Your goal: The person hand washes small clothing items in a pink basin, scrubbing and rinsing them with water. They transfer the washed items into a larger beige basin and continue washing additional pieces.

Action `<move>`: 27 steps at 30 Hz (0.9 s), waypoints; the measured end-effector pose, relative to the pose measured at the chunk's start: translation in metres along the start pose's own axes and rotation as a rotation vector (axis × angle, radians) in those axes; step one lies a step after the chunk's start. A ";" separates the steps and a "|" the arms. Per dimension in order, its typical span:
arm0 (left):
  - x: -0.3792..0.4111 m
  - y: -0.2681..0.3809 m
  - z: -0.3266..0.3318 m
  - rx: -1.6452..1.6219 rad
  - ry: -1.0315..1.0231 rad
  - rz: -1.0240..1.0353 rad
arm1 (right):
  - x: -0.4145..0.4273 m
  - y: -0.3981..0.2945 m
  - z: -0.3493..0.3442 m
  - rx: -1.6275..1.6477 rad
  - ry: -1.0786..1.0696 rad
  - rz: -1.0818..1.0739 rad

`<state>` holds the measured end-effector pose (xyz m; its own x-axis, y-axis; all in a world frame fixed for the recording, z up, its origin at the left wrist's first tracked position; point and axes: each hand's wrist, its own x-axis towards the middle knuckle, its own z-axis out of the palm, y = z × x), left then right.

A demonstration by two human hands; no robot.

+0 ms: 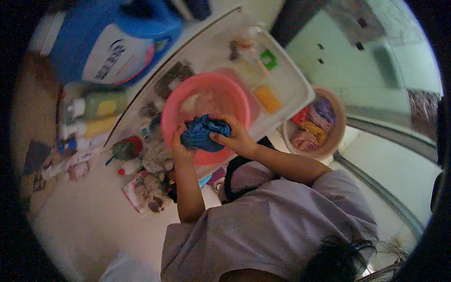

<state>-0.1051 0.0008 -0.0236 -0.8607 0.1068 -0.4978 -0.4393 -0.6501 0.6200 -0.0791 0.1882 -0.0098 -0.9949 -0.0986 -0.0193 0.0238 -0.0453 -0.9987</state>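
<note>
A crumpled dark blue cloth [199,135] is bunched between my two hands over a round pink plastic basin [243,102]. My left hand [179,142] grips the cloth's left side. On the other side my right hand [238,137] holds it, the thumb lying across the fabric. Beneath the cloth the basin seems to hold liquid and a pale shape, too blurred to name.
A white sink counter [294,81] bears an orange block [267,99] and a green item [269,59]. To the right stands a pale bucket [340,127] of coloured cloths. A blue container [75,53] stands upper left; cluttered small items [155,155] lie left of the basin.
</note>
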 end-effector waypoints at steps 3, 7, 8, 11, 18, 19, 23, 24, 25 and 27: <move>0.026 -0.023 -0.015 0.109 -0.180 0.005 | -0.028 -0.006 -0.051 0.111 -0.023 0.199; 0.081 -0.034 -0.049 0.986 0.165 0.162 | -0.093 0.007 -0.148 -0.162 0.044 0.162; 0.084 -0.026 -0.033 1.336 0.230 0.264 | -0.112 0.004 -0.169 -0.133 0.123 0.344; 0.104 -0.018 -0.011 1.464 -0.096 0.410 | -0.167 0.047 -0.223 -0.190 0.359 0.526; 0.143 -0.054 -0.034 0.954 0.282 0.018 | -0.234 0.166 -0.290 -0.953 0.663 0.670; 0.153 -0.059 -0.067 1.081 0.357 -0.054 | -0.228 0.171 -0.291 -1.059 0.700 0.794; 0.151 -0.066 -0.132 1.332 0.482 -0.086 | -0.179 0.126 -0.289 -0.685 0.842 0.519; 0.147 -0.066 -0.138 1.346 0.502 -0.070 | -0.160 0.110 -0.282 -0.645 0.859 0.442; 0.142 -0.066 -0.140 1.323 0.505 -0.053 | -0.138 0.091 -0.272 -0.607 0.875 0.365; 0.129 -0.064 -0.128 1.153 0.474 -0.031 | -0.088 0.044 -0.238 -0.481 0.734 0.226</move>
<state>-0.1551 -0.0400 -0.2047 -0.7734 -0.3276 -0.5427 -0.6338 0.4121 0.6546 -0.0134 0.4315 -0.0635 -0.7874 0.6116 -0.0780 0.3468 0.3348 -0.8762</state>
